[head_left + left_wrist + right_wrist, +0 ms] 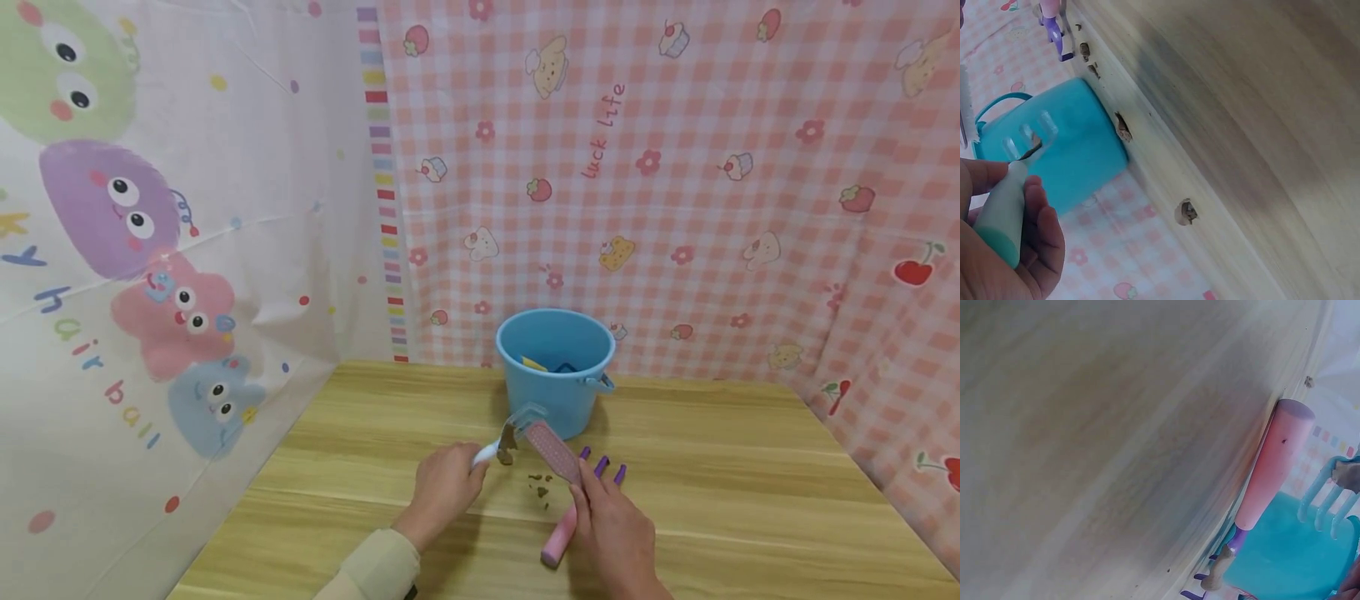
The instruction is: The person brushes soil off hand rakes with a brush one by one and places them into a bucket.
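Observation:
In the head view my left hand (pixel 446 482) grips the white handle (pixel 486 454) of a small hand rake with pale blue tines, brown dirt clinging to its head. The left wrist view shows the handle's mint end (pixel 997 245) in my palm. My right hand (pixel 618 533) pinches a flat pink tool (pixel 553 452) with a dotted face, probably a brush; its far end is at the tines. Beneath that hand, partly covered, lies a second rake with a pink handle (pixel 558 540) and purple tines (pixel 602 467).
Just behind the tools stands a blue bucket (pixel 558 404) with yellow and dark blue things inside. Crumbs of dirt (pixel 542 492) lie on the wooden table (pixel 360 450) between my hands. Printed cloths hang at the back (pixel 660 233) and left (pixel 300 167).

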Demonstrator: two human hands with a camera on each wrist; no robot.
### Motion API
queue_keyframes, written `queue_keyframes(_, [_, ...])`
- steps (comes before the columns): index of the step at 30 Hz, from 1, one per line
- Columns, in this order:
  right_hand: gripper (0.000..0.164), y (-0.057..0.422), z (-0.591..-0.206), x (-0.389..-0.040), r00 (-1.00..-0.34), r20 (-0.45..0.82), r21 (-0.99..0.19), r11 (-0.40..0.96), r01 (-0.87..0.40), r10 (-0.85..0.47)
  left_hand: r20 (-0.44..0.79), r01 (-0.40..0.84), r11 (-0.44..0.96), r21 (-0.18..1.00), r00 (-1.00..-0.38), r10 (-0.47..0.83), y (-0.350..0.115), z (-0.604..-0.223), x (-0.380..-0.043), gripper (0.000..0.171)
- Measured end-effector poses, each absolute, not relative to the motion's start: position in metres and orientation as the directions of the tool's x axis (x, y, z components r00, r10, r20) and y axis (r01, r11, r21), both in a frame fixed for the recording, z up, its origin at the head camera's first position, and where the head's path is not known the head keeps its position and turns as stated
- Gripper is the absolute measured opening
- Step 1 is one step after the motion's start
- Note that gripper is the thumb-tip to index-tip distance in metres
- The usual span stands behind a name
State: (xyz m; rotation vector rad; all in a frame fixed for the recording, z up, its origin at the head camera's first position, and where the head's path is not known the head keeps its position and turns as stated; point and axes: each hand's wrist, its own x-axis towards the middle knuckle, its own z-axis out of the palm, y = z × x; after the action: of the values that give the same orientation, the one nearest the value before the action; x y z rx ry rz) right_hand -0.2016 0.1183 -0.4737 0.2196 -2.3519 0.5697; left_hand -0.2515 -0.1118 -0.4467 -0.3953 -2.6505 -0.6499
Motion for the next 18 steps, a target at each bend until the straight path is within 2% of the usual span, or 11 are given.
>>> queue_keyframes(5, [0.037, 0.1179, -0.4751, -0.2014, -0.720, 0.694, -0.327, 0.889, -0.319, -0.004, 0.401, 0.346, 0.825, 0.447, -0.902, 0.161, -0.1126, -0.4481, -0.2518, 0.010])
queue_keyframes(10, [0.037, 0.1176, -0.4757, -0.2013, -0.701, 0.713, -0.320, 0.887, -0.332, -0.005, 0.364, 0.345, 0.791, 0.505, -0.916, 0.167, -0.1139, -0.4488, -0.2507, 0.022])
queue_keyframes(18, [0.037, 0.1166, -0.4738, -0.2020, -0.695, 0.719, -0.319, 0.881, -0.350, -0.016, 0.360, 0.386, 0.795, 0.468, -0.905, 0.227, -0.1135, -0.4462, -0.2490, 0.016])
